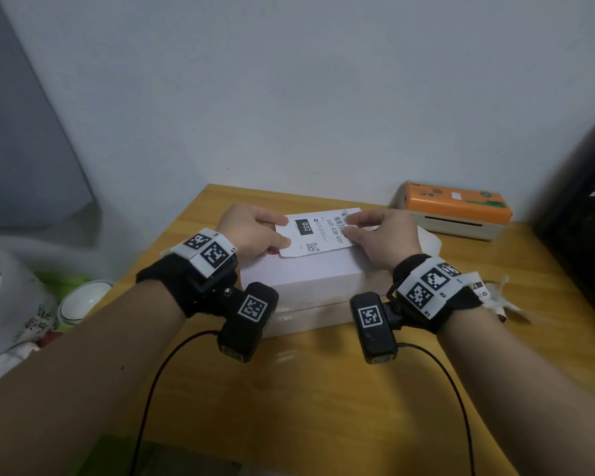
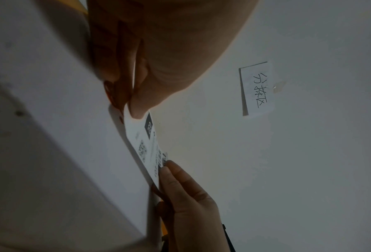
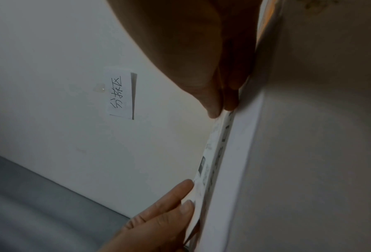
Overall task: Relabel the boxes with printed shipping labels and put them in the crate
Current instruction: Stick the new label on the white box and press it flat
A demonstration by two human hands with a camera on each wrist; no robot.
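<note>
A white box (image 1: 303, 273) lies on the wooden table (image 1: 323, 389), stacked on a second white box (image 1: 306, 317). Just above its lid I hold a printed shipping label (image 1: 318, 235) marked 032 with a barcode and QR code. My left hand (image 1: 255, 231) pinches the label's left edge between thumb and fingers. My right hand (image 1: 375, 231) pinches its right edge. In the left wrist view the label (image 2: 145, 145) hangs slightly off the box (image 2: 72, 119), held at both ends. The right wrist view shows the label (image 3: 210, 163) edge-on against the box (image 3: 240, 153).
An orange-topped label printer (image 1: 457, 211) stands at the table's back right. A dark object (image 1: 584, 218) fills the right edge. Crumpled backing paper (image 1: 502, 300) lies right of my right wrist. Plastic bags (image 1: 14, 286) and a white bowl (image 1: 83, 304) sit left, off the table. A handwritten note (image 2: 257, 88) is taped to the wall.
</note>
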